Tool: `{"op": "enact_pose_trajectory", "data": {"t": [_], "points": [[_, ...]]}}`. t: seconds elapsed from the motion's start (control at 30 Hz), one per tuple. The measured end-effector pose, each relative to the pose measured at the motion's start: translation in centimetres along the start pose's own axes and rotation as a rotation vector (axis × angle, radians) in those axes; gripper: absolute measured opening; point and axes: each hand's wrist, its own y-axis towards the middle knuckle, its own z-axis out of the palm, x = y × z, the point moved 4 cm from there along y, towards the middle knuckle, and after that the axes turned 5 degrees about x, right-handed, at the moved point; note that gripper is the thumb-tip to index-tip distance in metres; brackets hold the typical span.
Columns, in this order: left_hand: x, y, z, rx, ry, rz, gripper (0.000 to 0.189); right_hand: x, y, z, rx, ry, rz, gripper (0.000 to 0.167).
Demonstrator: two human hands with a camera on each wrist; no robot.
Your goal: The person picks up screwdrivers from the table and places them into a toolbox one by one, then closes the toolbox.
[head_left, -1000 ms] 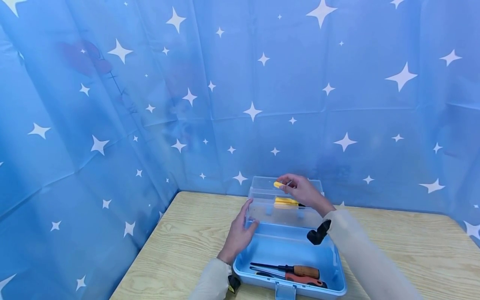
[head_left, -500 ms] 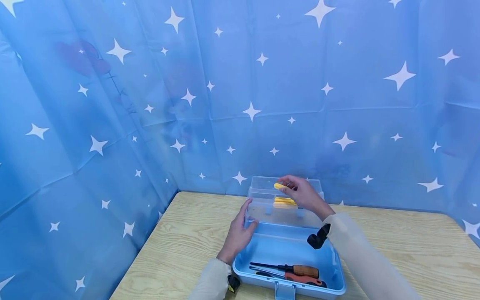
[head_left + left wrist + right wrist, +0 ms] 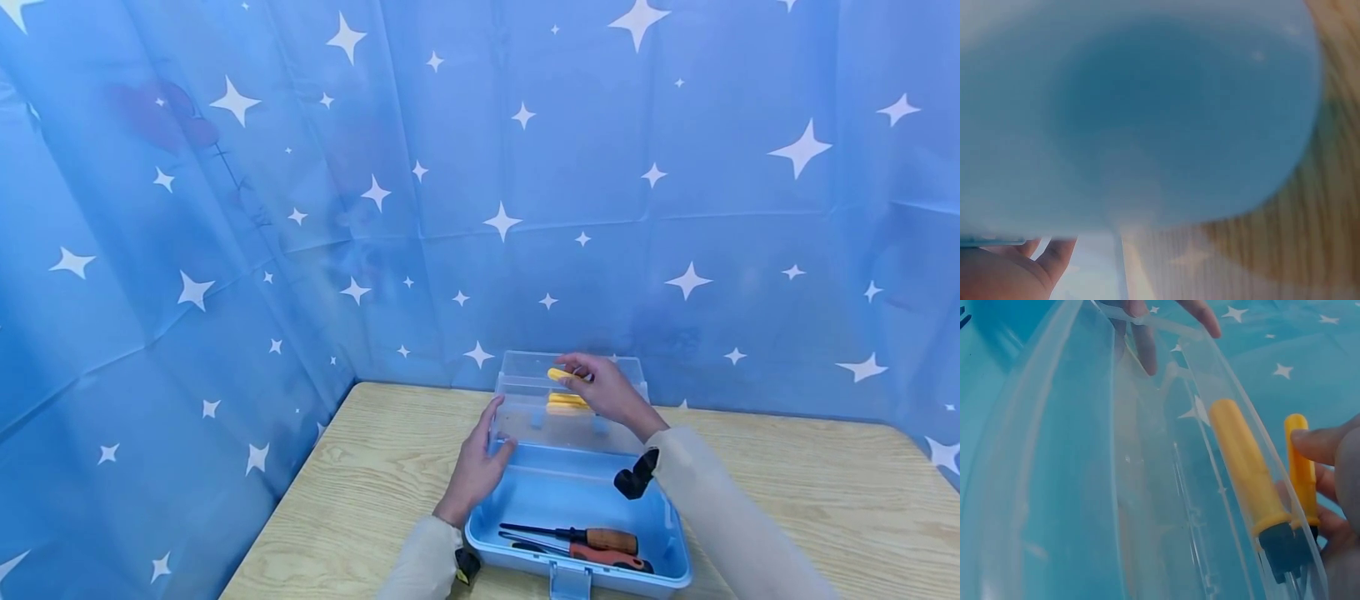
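Observation:
My left hand [image 3: 472, 477] holds the left end of the raised clear plastic lid [image 3: 517, 429] of a light-blue toolbox [image 3: 570, 483]. In the right wrist view, its fingers [image 3: 1142, 347] reach over the lid's edge. My right hand [image 3: 606, 390] pinches a tool by its yellow handle [image 3: 559, 374], just above the lid; its black collar shows in the right wrist view. A second yellow-handled tool [image 3: 1244, 462] with a black collar and thin metal shaft lies inside the clear plastic. Both working ends are hidden or unclear.
Near the front of the box lie a wooden-handled screwdriver [image 3: 611, 542] and a red-and-black-handled tool [image 3: 611, 557]. A latch [image 3: 570, 581] hangs at the front. The wood-grain table [image 3: 330, 508] extends to both sides; a blue starry curtain [image 3: 420, 250] stands behind.
The right hand has dipped very slightly with the yellow-handled tool in its fingers. The lower yellow handle shows a little less behind the wrist. The left hand keeps its place.

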Motion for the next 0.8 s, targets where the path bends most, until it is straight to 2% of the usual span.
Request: {"op": "enact_pose_trajectory", "data": {"t": [0.8], "points": [[-0.07,-0.05,0.04,-0.001,0.017,-0.011,0.063,0.10,-0.02,0.10,0.008,-0.070,-0.008,0.039]]}}
